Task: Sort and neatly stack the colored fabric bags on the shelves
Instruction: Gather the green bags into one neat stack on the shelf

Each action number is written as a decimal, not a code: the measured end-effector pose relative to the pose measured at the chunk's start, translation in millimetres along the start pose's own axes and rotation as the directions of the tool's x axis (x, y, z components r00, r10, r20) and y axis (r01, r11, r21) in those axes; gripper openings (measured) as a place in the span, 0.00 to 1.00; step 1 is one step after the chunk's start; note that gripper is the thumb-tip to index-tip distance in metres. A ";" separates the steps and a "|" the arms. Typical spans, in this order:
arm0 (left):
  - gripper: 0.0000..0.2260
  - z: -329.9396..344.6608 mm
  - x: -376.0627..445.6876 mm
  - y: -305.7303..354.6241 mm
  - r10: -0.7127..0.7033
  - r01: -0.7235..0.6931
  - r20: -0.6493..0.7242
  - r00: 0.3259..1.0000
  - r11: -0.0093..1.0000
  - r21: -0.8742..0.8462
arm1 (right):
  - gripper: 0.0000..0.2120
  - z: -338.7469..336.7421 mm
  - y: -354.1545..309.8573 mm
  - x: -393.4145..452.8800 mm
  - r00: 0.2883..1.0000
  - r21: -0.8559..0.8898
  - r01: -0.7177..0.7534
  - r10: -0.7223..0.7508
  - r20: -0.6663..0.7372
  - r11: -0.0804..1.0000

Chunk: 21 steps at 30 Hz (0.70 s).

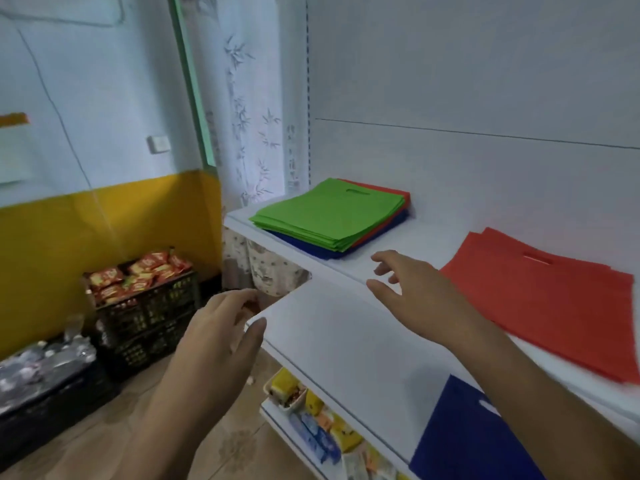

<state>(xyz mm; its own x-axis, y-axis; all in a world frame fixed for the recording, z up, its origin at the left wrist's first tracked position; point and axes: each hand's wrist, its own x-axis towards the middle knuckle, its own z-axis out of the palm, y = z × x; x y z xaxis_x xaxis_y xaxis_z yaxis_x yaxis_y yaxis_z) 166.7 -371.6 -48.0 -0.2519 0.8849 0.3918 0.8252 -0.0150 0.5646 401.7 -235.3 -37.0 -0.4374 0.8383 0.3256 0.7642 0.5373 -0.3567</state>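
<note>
Hands empty, fingers loose: right hand [412, 292] reaches toward mixed stack [332, 216] ahead, red bags [554, 303] beside it; left hand [218, 327] at shelf [332, 341] corner, likely steadying.

Matt cloth bags [329, 216], smooth shelf [346, 341]

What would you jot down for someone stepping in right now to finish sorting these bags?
Left hand: open, holding nothing, near the lower shelf corner.
Right hand: open, empty, over the upper shelf edge.
Done: red bags laid in their own pile on the upper shelf; a blue bag on the lower shelf.
Left: the mixed stack, green on top with red and blue beneath, needs splitting by colour; the red pile needs squaring.
</note>
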 end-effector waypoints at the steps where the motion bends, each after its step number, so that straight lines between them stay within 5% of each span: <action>1: 0.17 -3.8 3.5 -11.3 -0.014 0.014 0.005 1.000 1.000 0.005 | 0.21 7.4 -5.1 14.3 1.000 -0.009 -0.007 0.007 0.011 1.000; 9: 0.17 -6.5 79.2 -81.9 -0.025 0.024 0.020 0.999 0.999 0.040 | 0.21 36.3 5.9 120.5 0.988 -0.081 -0.145 0.148 0.034 0.986; 21: 0.16 42.5 283.1 -96.8 0.243 -0.242 0.114 0.963 0.970 -0.026 | 0.32 63.4 96.4 236.8 0.896 -0.194 -0.416 0.437 0.079 0.888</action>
<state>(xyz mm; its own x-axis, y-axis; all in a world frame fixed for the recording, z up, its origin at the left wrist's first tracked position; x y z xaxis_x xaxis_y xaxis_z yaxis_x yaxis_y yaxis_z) 37.0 -99.9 -22.7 0.0156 0.9019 0.4317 0.8484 -0.2404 0.4716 341.7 20.8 -49.8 -0.0957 0.9932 0.0666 0.9528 0.1107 -0.2826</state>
